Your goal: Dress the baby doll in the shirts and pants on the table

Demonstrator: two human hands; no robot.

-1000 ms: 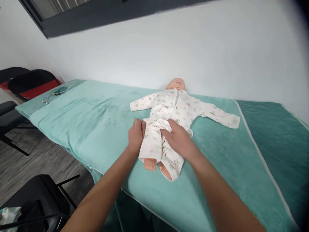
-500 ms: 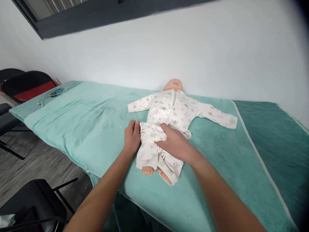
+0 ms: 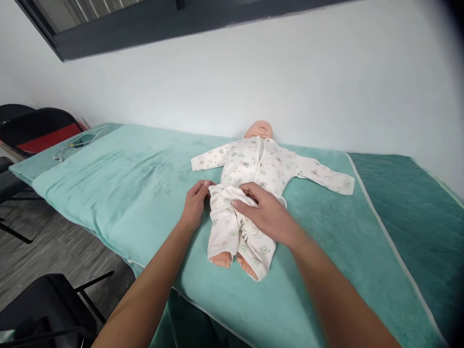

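Note:
A baby doll (image 3: pixel 259 129) lies on its back, its head toward the wall and its feet toward me. It wears a white printed top (image 3: pixel 250 162) with both sleeves spread out. White baby trousers (image 3: pixel 223 222) cover its legs, bunched near the waist, and its toes stick out of the leg openings. At the waistband's left edge, my left hand (image 3: pixel 195 203) pinches the cloth. My right hand (image 3: pixel 266 210) holds the front of the waistband between thumb and fingers; part of the waistband is hidden beneath it.
A light green cloth (image 3: pixel 126 169) covers the table, with a darker green pad (image 3: pixel 409 193) at the right. The white wall (image 3: pixel 232 82) runs along the back. Black chairs (image 3: pixel 43 309) stand at the left, and a cable (image 3: pixel 81 140) lies at the table's far left.
My right thumb has shifted up toward the waistband's edge, and the cloth there has loosened. My left fingertips have moved slightly inward at the waist. The trouser leg on the left has shifted slightly.

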